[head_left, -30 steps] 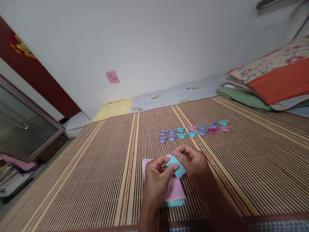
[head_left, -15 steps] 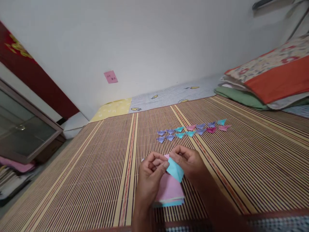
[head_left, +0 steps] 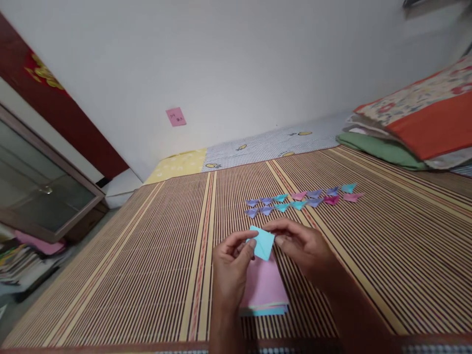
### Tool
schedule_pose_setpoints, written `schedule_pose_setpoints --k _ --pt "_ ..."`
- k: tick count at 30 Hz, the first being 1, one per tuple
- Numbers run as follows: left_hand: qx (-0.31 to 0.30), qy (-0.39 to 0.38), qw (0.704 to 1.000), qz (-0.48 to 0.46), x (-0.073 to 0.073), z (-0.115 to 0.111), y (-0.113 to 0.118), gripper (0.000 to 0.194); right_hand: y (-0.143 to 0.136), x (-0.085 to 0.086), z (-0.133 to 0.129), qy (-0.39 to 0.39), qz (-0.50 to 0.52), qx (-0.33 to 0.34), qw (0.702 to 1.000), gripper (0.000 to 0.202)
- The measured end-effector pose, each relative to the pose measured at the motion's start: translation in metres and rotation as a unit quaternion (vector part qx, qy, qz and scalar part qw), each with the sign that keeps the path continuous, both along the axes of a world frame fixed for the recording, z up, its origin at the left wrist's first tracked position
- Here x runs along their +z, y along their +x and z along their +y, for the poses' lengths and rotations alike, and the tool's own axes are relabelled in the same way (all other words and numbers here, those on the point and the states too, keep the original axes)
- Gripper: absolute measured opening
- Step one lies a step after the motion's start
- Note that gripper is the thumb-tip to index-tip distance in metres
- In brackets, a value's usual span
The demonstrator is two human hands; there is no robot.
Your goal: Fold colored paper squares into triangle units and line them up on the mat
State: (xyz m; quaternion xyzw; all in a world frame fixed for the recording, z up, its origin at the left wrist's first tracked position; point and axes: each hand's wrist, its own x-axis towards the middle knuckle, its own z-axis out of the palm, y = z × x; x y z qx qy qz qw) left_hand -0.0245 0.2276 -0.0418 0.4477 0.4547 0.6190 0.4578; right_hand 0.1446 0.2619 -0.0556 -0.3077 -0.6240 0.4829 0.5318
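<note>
A small cyan sheet of paper, folded into a diamond shape with a crease across it, is held up between my hands. My left hand pinches its left side between thumb and forefinger. At the right corner, the thumb and fingers of my right hand close around the paper's edge. Directly below lies a stack of coloured paper, pink on top with cyan showing at the near edge. Beyond my hands, two rows of small folded paper boats in purple, cyan and pink rest on the mat.
A striped bamboo mat covers the bed. Folded bedding is piled at the far right. A pink note sticks to the white wall, and a glass-fronted cabinet stands at the left.
The cyan paper has been turned and lifted a little, and now shows a flatter diamond face. My right hand has shifted to its right corner. The whole view has moved slightly left.
</note>
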Motion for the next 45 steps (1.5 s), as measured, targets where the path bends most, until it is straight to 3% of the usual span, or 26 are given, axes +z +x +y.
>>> schedule_pose_setpoints --k 3,8,15,20,28,35,40,45 --pt "0.018 -0.001 1.0 -0.02 -0.001 0.002 0.0 0.016 0.001 -0.002 0.001 0.058 -0.025 0.022 0.998 0.024" --pt "0.013 0.001 1.0 -0.01 0.002 0.001 0.001 0.014 0.001 0.002 0.0 0.079 -0.023 0.023 0.996 0.018" --pt "-0.079 0.011 0.997 -0.009 0.007 -0.004 -0.004 0.03 -0.002 0.006 -0.001 0.06 -0.004 -0.03 0.998 0.01" --pt "-0.029 0.029 0.999 0.034 0.007 -0.005 -0.004 0.017 -0.012 0.004 -0.005 0.015 0.027 -0.038 0.999 0.01" --pt "-0.006 0.022 0.999 0.022 0.005 -0.005 0.001 0.016 -0.022 0.005 -0.009 -0.02 0.056 -0.067 0.996 0.014" --pt "0.008 0.001 1.0 0.026 0.006 -0.006 0.002 0.018 -0.023 0.004 -0.013 0.027 -0.025 -0.114 0.993 0.017" --pt "0.025 0.016 0.999 0.041 0.007 -0.006 0.002 0.018 -0.018 0.006 -0.01 0.092 -0.066 -0.081 0.99 0.009" --pt "0.047 0.03 0.993 0.108 0.001 -0.007 0.002 0.021 -0.02 0.007 -0.009 0.116 -0.058 -0.095 0.987 0.018"
